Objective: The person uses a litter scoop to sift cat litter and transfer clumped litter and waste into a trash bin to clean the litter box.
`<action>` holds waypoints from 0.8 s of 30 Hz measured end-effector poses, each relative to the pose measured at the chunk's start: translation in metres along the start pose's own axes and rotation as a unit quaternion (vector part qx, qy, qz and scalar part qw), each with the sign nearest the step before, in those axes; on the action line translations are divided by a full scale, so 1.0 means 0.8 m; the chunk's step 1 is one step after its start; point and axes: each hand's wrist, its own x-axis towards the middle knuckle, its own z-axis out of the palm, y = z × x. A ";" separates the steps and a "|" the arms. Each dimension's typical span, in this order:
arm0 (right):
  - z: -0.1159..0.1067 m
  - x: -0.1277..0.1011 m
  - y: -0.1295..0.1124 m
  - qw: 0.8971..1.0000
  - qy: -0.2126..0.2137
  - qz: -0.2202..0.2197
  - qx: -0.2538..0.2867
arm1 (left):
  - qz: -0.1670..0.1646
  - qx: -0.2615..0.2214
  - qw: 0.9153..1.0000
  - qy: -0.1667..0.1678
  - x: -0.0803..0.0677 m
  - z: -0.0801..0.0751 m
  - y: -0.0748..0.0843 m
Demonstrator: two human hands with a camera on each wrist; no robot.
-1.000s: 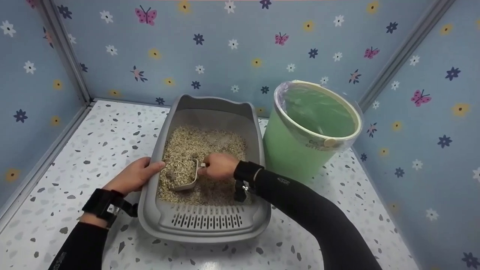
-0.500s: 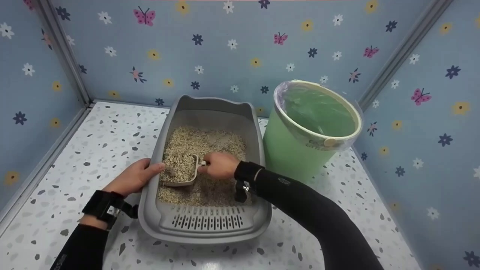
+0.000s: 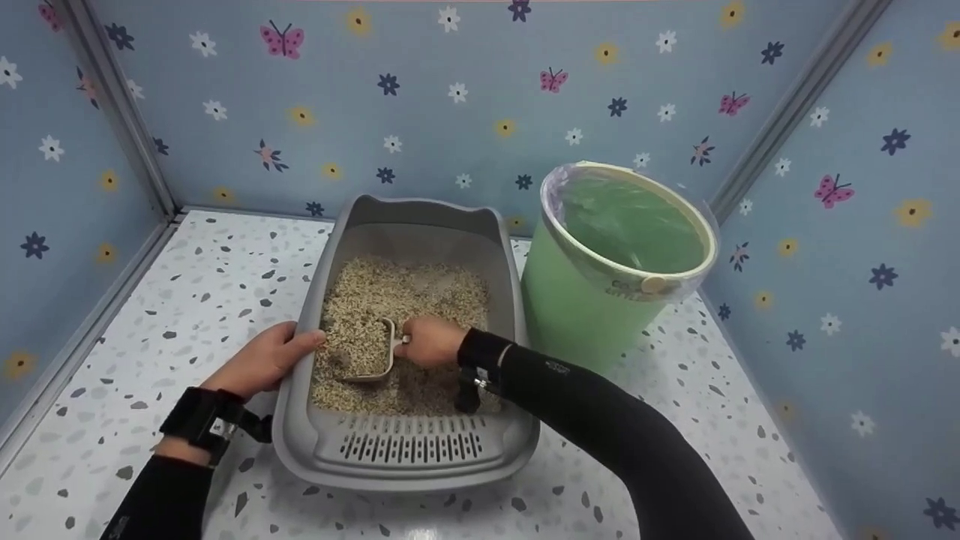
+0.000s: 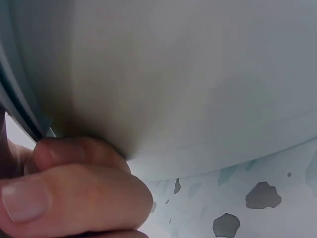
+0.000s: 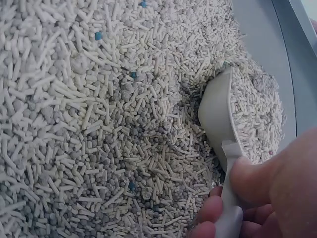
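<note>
A grey litter box [image 3: 405,476] stands on the speckled surface, holding pale pellet litter [image 3: 442,292]. My right hand [image 3: 431,341] grips the handle of a light-coloured litter scoop [image 3: 390,360], thumb on top in the right wrist view. The scoop [image 5: 216,111] is sunk in the litter near the box's left wall, heaped with pellets; a greyish clump [image 3: 339,364] shows at its left. My left hand [image 3: 262,358] holds the box's left rim, thumb over the edge. In the left wrist view its curled fingers [image 4: 84,193] are under the rim, against the outer wall.
A green bin [image 3: 585,315] with a clear plastic liner stands close against the box's right side. Flowered blue panels [image 3: 420,97] enclose the back and both sides. A slotted grate [image 3: 412,448] spans the front of the box.
The scoop rises slightly with litter in it, then settles lower again near the left wall. The left hand keeps its hold on the rim. The head view shifts slightly.
</note>
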 end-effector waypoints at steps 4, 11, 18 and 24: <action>0.000 0.000 0.004 0.999 -0.007 -0.021 0.033 | 0.003 -0.004 1.000 -0.002 0.000 -0.001 -0.002; -0.005 -0.003 0.003 0.997 -0.028 0.002 0.076 | 0.002 -0.001 1.000 0.000 -0.001 -0.002 -0.001; -0.008 -0.003 0.003 0.996 -0.037 0.007 0.079 | -0.001 0.001 1.000 -0.002 0.000 -0.002 0.000; -0.008 -0.005 0.005 0.995 -0.039 0.011 0.090 | 0.001 -0.004 1.000 -0.002 0.001 -0.002 -0.003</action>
